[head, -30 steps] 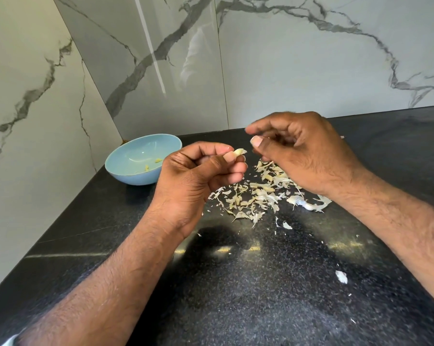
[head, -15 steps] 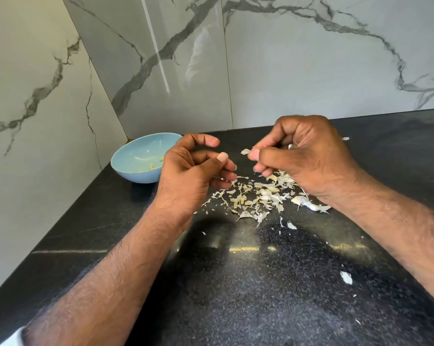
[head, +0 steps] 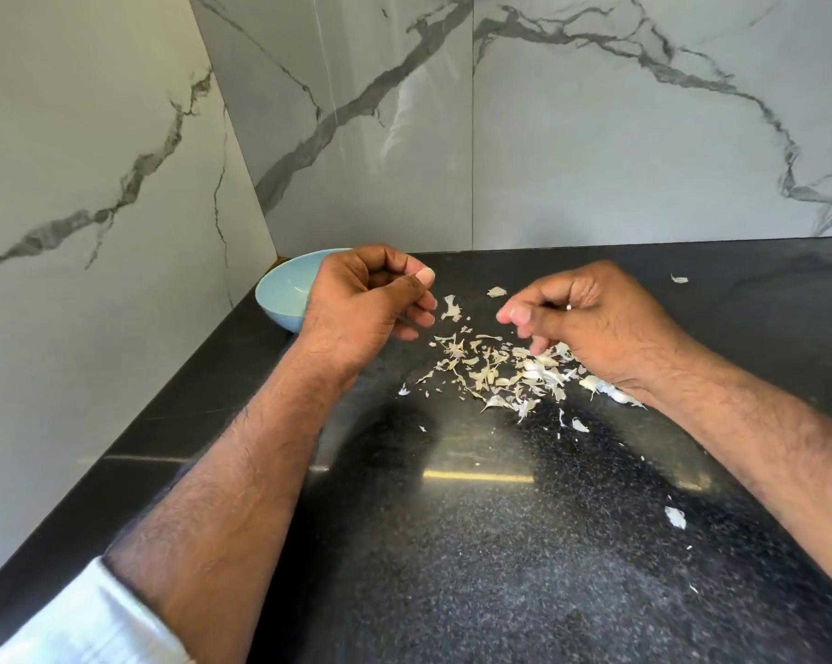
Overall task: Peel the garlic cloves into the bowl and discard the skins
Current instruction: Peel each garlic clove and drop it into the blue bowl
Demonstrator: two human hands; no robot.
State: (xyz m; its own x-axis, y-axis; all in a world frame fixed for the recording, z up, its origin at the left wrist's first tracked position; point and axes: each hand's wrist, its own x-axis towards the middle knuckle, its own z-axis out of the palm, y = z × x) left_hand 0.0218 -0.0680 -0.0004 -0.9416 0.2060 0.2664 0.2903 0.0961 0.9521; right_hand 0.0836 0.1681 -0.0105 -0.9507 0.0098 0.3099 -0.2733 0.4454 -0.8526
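Left hand (head: 366,304) raised just in front of the blue bowl (head: 280,299), fingers curled in, thumb against forefinger; impossible to tell whether a clove sits inside that pinch, none showing; right hand (head: 591,318) low over the heap of skins (head: 495,371), fingers curled, something small and pale glinting at the knuckles, too small to name; hold likewise not clear. Bowl tucked into the corner of the black counter (head: 452,543), mostly hidden behind the left hand, contents unseen. Skins spread loose between and beneath both hands, with stray flakes (head: 675,516) well apart toward the near right and one (head: 679,279) at the far right. Likely risks: papery bits clinging to fingers and dropping into the bowl with a clove; a wrist brushing the heap and scattering it wider; a peeled clove slipping from a small pinch and vanishing among pale skins; strays missed at clean-up.
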